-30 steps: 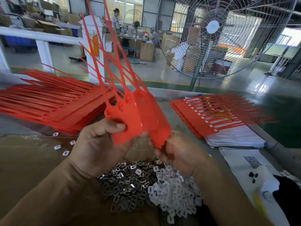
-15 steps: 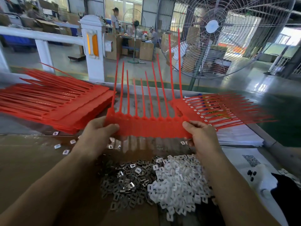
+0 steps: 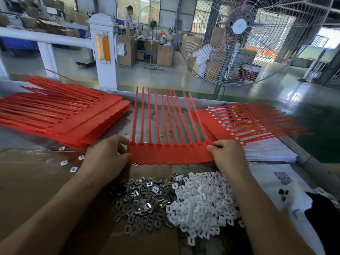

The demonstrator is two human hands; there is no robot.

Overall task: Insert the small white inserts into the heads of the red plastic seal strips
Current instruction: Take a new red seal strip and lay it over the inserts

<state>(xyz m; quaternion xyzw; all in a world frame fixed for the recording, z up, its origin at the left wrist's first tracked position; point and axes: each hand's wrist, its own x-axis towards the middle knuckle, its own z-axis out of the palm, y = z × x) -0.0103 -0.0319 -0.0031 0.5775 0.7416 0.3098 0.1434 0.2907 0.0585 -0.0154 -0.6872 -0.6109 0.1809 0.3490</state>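
Observation:
A joined row of red seal strips (image 3: 170, 153) lies flat on the bench in front of me, tails pointing away. My left hand (image 3: 106, 159) pinches its left end and my right hand (image 3: 227, 153) pinches its right end. The heads along the row (image 3: 176, 145) show empty sockets. Just nearer to me lies a heap of small white inserts (image 3: 202, 205), with a heap of grey metal clips (image 3: 141, 197) beside it on the left.
A thick stack of red strips (image 3: 64, 118) fills the left of the bench. On the right, a stack of strips with white inserts fitted (image 3: 244, 124) rests on white sheets (image 3: 266, 151). A few loose inserts (image 3: 64, 162) lie at left. A big floor fan (image 3: 239, 39) stands beyond.
The row of strips, first held bunched and upright, was spread out and lowered flat onto the bench. Both hands moved apart to its two ends.

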